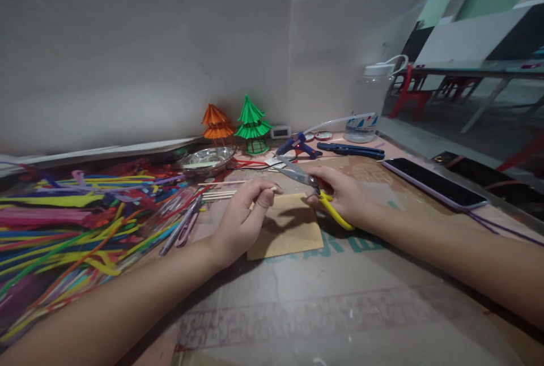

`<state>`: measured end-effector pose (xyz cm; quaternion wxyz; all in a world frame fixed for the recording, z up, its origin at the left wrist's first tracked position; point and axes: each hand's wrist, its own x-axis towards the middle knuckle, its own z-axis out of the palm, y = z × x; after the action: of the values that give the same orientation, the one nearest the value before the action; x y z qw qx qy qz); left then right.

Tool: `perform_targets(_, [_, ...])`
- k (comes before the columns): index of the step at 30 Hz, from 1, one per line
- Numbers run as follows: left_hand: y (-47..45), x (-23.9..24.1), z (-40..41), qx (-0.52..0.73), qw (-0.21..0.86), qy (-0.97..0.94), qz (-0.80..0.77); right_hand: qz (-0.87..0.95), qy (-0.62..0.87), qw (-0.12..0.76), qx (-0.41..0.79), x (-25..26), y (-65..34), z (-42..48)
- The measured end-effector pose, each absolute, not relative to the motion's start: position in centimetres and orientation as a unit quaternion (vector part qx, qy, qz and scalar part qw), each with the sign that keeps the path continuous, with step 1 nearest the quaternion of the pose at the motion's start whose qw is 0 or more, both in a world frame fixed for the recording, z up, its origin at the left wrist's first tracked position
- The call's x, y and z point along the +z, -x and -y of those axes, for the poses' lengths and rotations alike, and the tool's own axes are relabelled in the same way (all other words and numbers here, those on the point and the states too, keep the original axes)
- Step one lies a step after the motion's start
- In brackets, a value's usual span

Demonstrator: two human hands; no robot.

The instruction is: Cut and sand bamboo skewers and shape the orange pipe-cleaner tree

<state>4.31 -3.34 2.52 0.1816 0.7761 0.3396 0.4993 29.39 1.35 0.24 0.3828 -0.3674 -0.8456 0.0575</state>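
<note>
My left hand (244, 216) is closed in a pinch on a thin wooden stick (276, 189) whose tip shows at my fingertips. My right hand (342, 196) grips yellow-handled scissors (304, 176), their grey blades pointing left toward the stick's end. Both hands hover over a tan piece of card (287, 230) lying on the table (340, 298). More wooden sticks (219, 191) lie just left of my left hand.
A heap of coloured pipe cleaners (72, 224) fills the left. At the back stand orange (216, 122) and green (253, 122) paper trees, a metal dish (208, 159), a blue glue gun (300, 147), a clear jar (369, 99). A phone (433, 183) lies right.
</note>
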Motion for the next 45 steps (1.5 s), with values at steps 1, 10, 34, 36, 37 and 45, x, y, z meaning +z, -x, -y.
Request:
perform_targets(1, [-4.3, 2.6, 3.3, 0.503, 0.181, -0.777, -0.334, 0.845, 0.371, 0.38, 0.059, 0.2, -29.4, -1.4])
perform_targets(10, [-4.2, 3.6, 3.7, 0.501, 0.17, -0.768, -0.361, 0.847, 0.387, 0.355, 0.073, 0.3, -29.2, -1.4])
perform_targets(34, [-4.2, 1.6, 2.7, 0.498, 0.117, -0.812, -0.279, 0.891, 0.278, 0.36, -0.014, 0.6, -29.4, -0.3])
perform_targets(36, [-4.3, 1.4, 2.7, 0.501, 0.095, -0.819, -0.265, 0.891, 0.285, 0.352, -0.026, 0.6, -29.2, -0.1])
perform_targets(37, [-4.3, 1.3, 2.8, 0.504, 0.086, -0.819, -0.26, 0.89, 0.288, 0.352, -0.028, 0.6, -29.1, -0.1])
perform_targets(45, [-4.2, 1.6, 3.5, 0.476, 0.089, -0.825, -0.291, 0.894, 0.287, 0.341, -0.035, 0.8, -29.2, 0.1])
